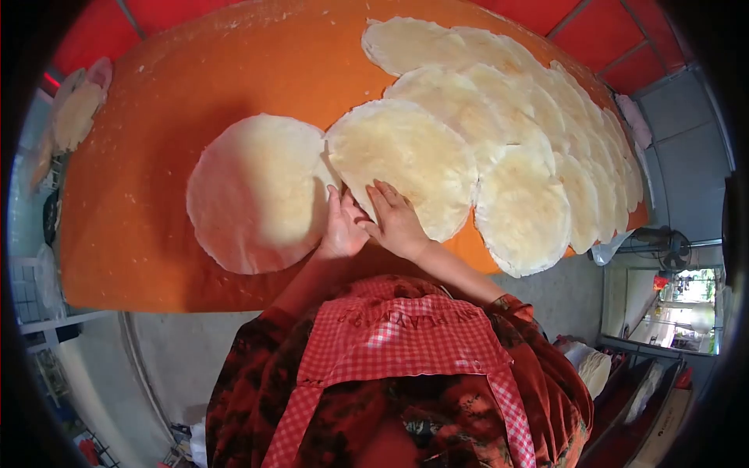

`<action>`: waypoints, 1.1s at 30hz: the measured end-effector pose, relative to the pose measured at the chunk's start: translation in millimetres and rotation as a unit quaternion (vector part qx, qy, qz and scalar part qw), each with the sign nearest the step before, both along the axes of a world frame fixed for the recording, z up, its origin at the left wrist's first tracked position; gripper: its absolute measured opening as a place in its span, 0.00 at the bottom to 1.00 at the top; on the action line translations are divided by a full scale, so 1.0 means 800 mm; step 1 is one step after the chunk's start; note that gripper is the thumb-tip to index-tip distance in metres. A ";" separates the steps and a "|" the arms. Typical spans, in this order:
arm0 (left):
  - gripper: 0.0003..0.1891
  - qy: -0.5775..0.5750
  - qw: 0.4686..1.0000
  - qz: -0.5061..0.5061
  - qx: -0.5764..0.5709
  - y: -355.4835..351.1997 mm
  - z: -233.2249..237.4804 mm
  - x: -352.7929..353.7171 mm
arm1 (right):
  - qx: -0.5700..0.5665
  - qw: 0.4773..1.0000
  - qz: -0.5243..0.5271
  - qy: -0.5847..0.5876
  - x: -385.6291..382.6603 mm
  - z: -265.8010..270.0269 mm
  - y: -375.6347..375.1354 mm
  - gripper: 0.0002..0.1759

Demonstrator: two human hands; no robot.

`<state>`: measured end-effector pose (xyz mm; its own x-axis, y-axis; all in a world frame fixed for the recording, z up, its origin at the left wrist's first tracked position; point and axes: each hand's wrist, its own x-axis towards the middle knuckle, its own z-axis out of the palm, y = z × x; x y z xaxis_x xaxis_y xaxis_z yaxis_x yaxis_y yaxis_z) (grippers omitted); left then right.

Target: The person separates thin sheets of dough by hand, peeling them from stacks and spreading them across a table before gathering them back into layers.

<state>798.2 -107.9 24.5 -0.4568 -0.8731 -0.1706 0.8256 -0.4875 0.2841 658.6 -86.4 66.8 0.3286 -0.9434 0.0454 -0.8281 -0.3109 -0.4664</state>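
Two large thin round dough sheets lie side by side before me on an orange table. My left hand [343, 223] is at the gap between the left sheet [253, 195] and the middle sheet [406, 160], its fingers apart and pointing up; part of them is beside the middle sheet's lower left edge. Flat on that edge rests my right hand [395, 221], fingers spread, its thumb near my left hand. Whether the edge lies between the two hands cannot be made out.
Many overlapping dough sheets [523, 207] cover the right side of the orange table [156, 179]. More pale sheets [76, 117] hang at the far left edge. A fan [672, 248] stands at the right, beyond the table.
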 end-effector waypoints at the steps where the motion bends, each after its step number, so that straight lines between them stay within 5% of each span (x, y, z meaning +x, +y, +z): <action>1: 0.34 -0.020 1.000 -0.012 0.012 -0.001 -0.003 0.004 | -0.008 1.000 -0.005 -0.018 0.001 -0.006 -0.004 0.40; 12: 0.17 -0.155 0.985 -0.071 0.018 -0.012 -0.044 0.010 | 0.106 0.979 -0.035 -0.171 -0.015 -0.014 -0.015 0.33; 17: 0.09 -0.358 0.931 0.056 0.050 0.006 -0.030 -0.014 | 0.096 0.992 -0.059 -0.061 -0.023 0.015 -0.034 0.23; 19: 0.09 -0.443 0.894 0.048 0.053 0.000 -0.067 -0.011 | 0.143 0.968 -0.109 -0.174 -0.075 0.018 -0.094 0.15; 21: 0.08 -0.442 0.892 0.067 0.063 -0.005 -0.106 -0.011 | 0.167 0.976 -0.132 -0.055 -0.134 0.088 -0.176 0.11; 23: 0.07 -0.427 0.899 0.083 0.056 -0.012 -0.145 -0.008 | -0.007 0.987 -0.137 0.087 -0.195 0.145 -0.251 0.07; 25: 0.06 -0.395 0.913 0.096 0.035 -0.016 -0.172 -0.006 | 0.011 0.998 -0.040 -0.041 -0.256 0.223 -0.286 0.10; 26: 0.07 -0.372 0.922 0.095 0.049 -0.012 -0.158 -0.007 | 0.033 0.994 -0.027 -0.097 -0.256 0.277 -0.282 0.11; 29: 0.08 -0.330 0.937 0.081 0.084 0.004 -0.100 -0.007 | -0.022 0.997 -0.067 -0.020 -0.197 0.346 -0.229 0.12; 31: 0.10 -0.340 0.934 0.062 0.093 0.007 -0.091 -0.004 | -0.082 0.996 -0.019 0.006 -0.177 0.313 -0.204 0.11; 33: 0.12 -0.344 0.932 0.043 0.107 0.018 -0.047 -0.005 | -0.142 0.977 -0.012 0.158 -0.141 0.247 -0.157 0.12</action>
<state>793.9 -93.7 -13.2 -0.1055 -0.8133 -0.5723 0.5221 -0.5351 0.6642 545.4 -211.8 264.4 0.3472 -0.9147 0.2068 -0.9253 -0.3700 -0.0828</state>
